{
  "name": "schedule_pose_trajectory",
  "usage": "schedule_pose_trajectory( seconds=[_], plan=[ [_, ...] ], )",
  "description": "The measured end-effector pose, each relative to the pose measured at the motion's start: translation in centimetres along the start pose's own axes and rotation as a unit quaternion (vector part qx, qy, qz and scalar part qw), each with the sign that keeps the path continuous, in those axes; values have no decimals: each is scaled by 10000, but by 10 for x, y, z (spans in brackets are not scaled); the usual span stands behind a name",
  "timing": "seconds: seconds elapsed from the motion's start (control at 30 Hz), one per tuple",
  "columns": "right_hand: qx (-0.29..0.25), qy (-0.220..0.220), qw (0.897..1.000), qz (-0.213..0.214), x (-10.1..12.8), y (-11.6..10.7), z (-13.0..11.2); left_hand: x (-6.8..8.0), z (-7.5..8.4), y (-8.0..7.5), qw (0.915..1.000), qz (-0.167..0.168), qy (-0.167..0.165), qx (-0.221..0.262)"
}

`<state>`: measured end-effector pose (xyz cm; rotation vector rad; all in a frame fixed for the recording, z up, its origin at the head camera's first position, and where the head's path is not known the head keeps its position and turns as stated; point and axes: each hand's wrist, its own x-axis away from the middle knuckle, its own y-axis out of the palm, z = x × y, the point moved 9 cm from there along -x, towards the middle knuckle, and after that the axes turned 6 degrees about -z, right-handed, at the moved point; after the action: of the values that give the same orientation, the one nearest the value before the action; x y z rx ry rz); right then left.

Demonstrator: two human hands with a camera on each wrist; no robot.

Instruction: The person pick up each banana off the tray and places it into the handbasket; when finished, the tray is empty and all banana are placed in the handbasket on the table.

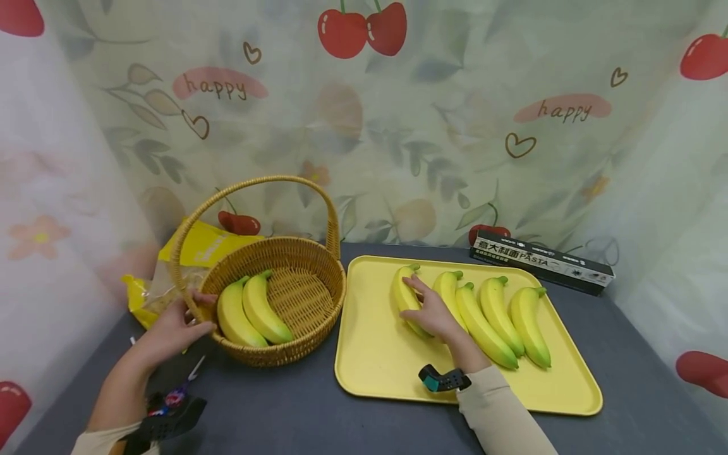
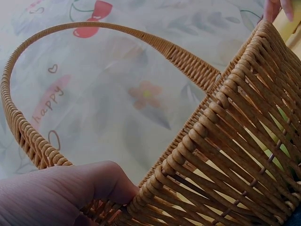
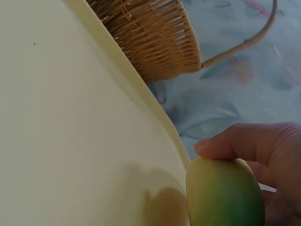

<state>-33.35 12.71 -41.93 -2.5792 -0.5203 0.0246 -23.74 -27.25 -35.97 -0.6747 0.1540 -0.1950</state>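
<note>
My left hand (image 1: 170, 333) grips the rim of a wicker basket (image 1: 320, 336) at the left foot of its arched handle; the left wrist view shows the thumb (image 2: 106, 181) over the woven edge. Two yellow bananas (image 1: 239, 314) with green ends lie inside, on the basket's left side. On the yellow tray (image 1: 366, 354), my right hand (image 1: 435, 314) holds the leftmost banana (image 1: 401, 292), thumb on one side and fingers on the other. Seen from the right wrist, its greenish end (image 3: 223, 197) points at the camera. Several more bananas (image 1: 483, 328) lie to the right of that hand.
Behind the basket's left side leans a yellow and clear plastic bag (image 1: 213, 248). A black pasta box (image 1: 540, 262) stands behind the tray's far right corner. Small wrapped items (image 1: 175, 398) lie near my left wrist. A printed curtain (image 1: 364, 158) encloses the dark table (image 1: 273, 411).
</note>
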Motion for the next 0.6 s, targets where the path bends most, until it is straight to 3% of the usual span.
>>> schedule_pose_trajectory(
  seconds=[0.33, 0.6],
  plan=[
    [487, -780, 9948, -426, 9, 9, -50, 1, 0, 1, 10000, -37, -44, 31],
    [1003, -1587, 9768, -1029, 29, 28, -103, 1, 1, 0, 10000, -31, -21, 16]
  ],
)
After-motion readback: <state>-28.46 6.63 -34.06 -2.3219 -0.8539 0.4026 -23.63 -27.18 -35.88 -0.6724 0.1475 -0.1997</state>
